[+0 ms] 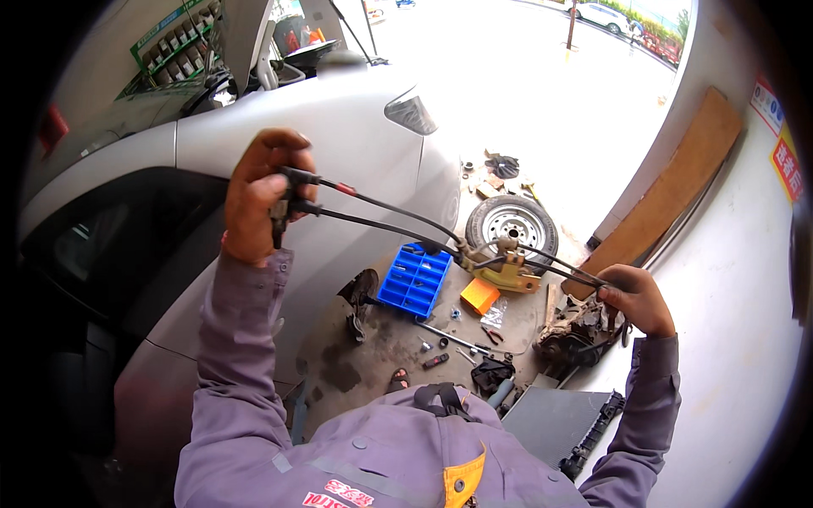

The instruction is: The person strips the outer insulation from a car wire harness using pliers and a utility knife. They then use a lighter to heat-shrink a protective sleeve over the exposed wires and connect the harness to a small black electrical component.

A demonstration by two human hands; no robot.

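Note:
A pair of black cables (pixel 381 224) stretches between my two raised hands, bowing slightly. My left hand (pixel 258 199) is closed around the black end fittings of the cables, next to the silver car's side. A red band marks one cable near that hand. About midway, the cables meet a yellowish metal bracket (pixel 506 273) that hangs in the air above the floor. My right hand (pixel 639 298) pinches the cables' other end near the white wall; the tips there are partly hidden by its fingers.
The silver car (pixel 339 118) fills the left side, its hood raised. On the floor lie a wheel (pixel 513 222), a blue compartment tray (pixel 415 279), an orange box (pixel 480 295), scattered tools, greasy mechanical parts (pixel 584 330) and a dark flat panel (pixel 555 427). A brown board (pixel 677 182) leans on the wall.

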